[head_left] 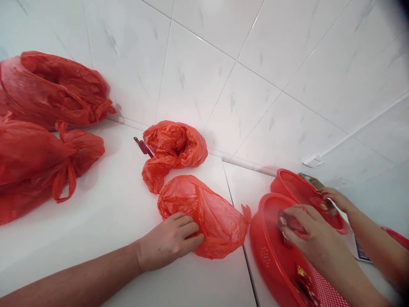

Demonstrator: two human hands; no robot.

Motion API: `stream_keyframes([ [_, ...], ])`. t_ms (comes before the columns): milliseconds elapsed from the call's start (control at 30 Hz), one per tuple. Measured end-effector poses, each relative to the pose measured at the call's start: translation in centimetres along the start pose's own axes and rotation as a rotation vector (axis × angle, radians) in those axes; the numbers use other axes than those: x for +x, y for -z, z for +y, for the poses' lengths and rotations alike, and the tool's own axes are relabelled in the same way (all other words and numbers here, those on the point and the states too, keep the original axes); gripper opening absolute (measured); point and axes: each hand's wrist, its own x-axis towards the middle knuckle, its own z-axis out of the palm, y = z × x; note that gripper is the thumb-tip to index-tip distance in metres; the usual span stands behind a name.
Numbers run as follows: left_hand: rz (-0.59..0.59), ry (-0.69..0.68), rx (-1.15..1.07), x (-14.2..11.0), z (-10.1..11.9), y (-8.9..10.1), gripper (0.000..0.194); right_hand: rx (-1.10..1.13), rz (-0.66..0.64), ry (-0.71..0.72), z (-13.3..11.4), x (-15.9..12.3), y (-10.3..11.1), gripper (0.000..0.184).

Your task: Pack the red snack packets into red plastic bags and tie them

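Red bag [220,217], pinched by my nearer left hand [172,238], extends rightward along its long axis; my right hand [308,232] clamps a packet [284,228].

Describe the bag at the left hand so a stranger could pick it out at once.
On the white table, find the nearer red basket at right. Just left of it lies a red plastic bag, the left hand on its near side. Unlike the other bags, it has a hand on it.
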Motion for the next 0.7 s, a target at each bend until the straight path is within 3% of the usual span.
stream_keyframes([
  [67, -0.012, -0.011, 0.013, 0.0, 0.0, -0.1, 0.017, 0.160, -0.066, 0.130, -5.0, -0.1, 0.9, 0.018],
  [167, -0.012, -0.026, 0.034, -0.1, 0.1, -0.1, 0.017, 0.300, -0.271, 0.257, -11.1, 0.1, -0.4, 0.021],
  [233, -0.001, -0.036, 0.051, -0.1, 0.2, -0.1, 0.017, 0.301, -0.314, 0.292, -13.4, 0.9, -2.3, 0.022],
  [333, 0.020, -0.048, 0.064, -0.2, 0.4, 0.0, 0.017, 0.336, -0.401, 0.315, -14.4, 2.3, -4.1, 0.041],
  [400, 0.024, -0.047, 0.055, -0.2, 0.3, 0.0, 0.017, 0.344, -0.400, 0.285, -13.7, 3.0, -3.8, 0.053],
  [500, -0.002, -0.038, 0.021, -0.2, 0.1, 0.0, 0.017, 0.320, -0.276, 0.126, -10.8, 3.6, -1.6, 0.041],
  [600, -0.006, -0.036, -0.020, -0.2, -0.1, 0.1, 0.019, 0.179, -0.177, -0.035, -5.6, 3.7, 0.2, 0.034],
  [700, 0.066, -0.016, -0.003, -0.2, 0.0, 0.1, 0.028, -0.003, -0.284, -0.164, 1.0, 2.6, 0.0, 0.029],
])
